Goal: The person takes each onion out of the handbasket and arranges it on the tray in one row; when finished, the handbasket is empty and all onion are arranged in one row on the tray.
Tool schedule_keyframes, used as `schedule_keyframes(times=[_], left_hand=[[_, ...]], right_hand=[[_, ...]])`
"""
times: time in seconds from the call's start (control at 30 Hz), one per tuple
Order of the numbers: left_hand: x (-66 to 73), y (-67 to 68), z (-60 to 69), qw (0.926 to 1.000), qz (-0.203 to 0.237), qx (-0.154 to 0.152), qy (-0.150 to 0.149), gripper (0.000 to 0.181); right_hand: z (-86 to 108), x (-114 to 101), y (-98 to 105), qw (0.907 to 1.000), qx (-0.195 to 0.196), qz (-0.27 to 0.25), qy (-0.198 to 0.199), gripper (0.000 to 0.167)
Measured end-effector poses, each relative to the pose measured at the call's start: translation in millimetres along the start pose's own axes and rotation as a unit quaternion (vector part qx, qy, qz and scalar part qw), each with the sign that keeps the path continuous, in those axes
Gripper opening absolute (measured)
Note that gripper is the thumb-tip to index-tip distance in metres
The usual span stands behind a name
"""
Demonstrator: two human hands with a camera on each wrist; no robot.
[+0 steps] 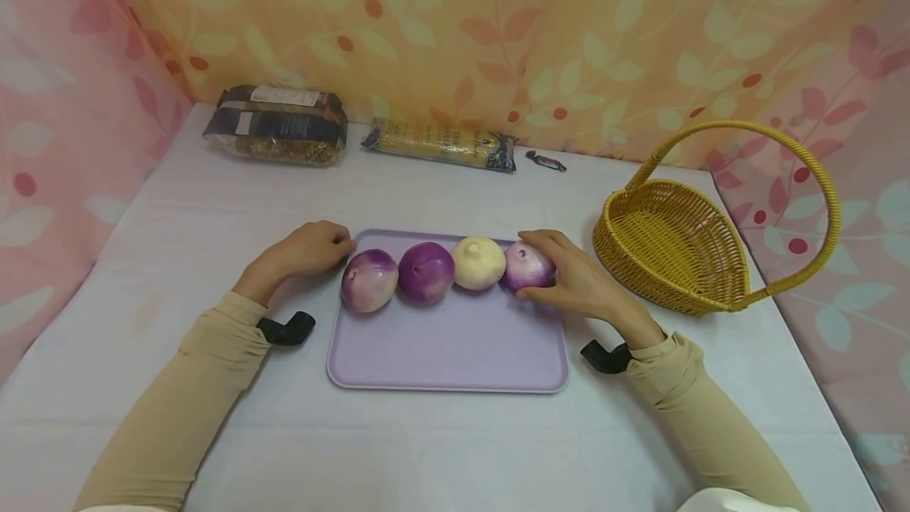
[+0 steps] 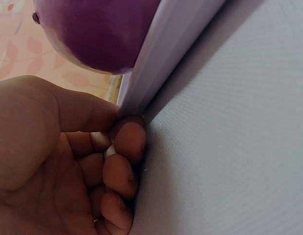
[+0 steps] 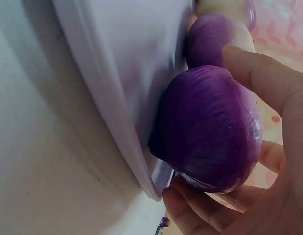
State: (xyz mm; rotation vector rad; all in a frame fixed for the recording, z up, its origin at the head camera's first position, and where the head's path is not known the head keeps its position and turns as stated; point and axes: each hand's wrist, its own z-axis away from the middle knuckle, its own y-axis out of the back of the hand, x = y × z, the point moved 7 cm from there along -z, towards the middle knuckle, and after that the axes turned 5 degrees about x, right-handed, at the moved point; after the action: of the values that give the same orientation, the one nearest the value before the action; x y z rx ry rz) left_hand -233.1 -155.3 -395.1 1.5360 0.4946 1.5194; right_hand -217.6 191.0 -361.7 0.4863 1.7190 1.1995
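Observation:
A lilac tray (image 1: 448, 350) carries a row of several onions along its far side. From the left come a purple-and-white onion (image 1: 370, 281), a deep purple onion (image 1: 426, 272), a cream onion (image 1: 479, 263) and a pale purple onion (image 1: 524, 263) at the right end. My right hand (image 1: 579, 279) holds that last one, thumb on the near side and fingers round the far side; the right wrist view shows its dark purple flank (image 3: 210, 127). At the tray's far left corner, my left hand (image 1: 313, 247) pinches the rim (image 2: 136, 90) between thumb and curled fingers.
To the right stands a yellow wicker basket (image 1: 613, 247) with a tall handle. Along the back lie a dark bag of pasta (image 1: 277, 125), a long yellow packet (image 1: 441, 144) and a small wrapped candy (image 1: 546, 161). Patterned curtains (image 1: 455, 30) enclose the white table (image 1: 448, 449).

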Motion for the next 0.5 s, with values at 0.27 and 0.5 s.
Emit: schedule_keyframes(times=[0.27, 0.5], left_hand=[[-0.4, -0.8, 0.0, 1.0, -0.002, -0.003, 0.002, 0.03], [-2.2, -1.1, -1.4, 1.0, 0.0, -0.004, 0.003, 0.03]], right_hand=[[-1.4, -1.4, 1.1, 0.9999, 0.003, 0.006, 0.007, 0.086], [-2.2, -2.4, 2.1, 0.9999, 0.004, 0.007, 0.01, 0.086]])
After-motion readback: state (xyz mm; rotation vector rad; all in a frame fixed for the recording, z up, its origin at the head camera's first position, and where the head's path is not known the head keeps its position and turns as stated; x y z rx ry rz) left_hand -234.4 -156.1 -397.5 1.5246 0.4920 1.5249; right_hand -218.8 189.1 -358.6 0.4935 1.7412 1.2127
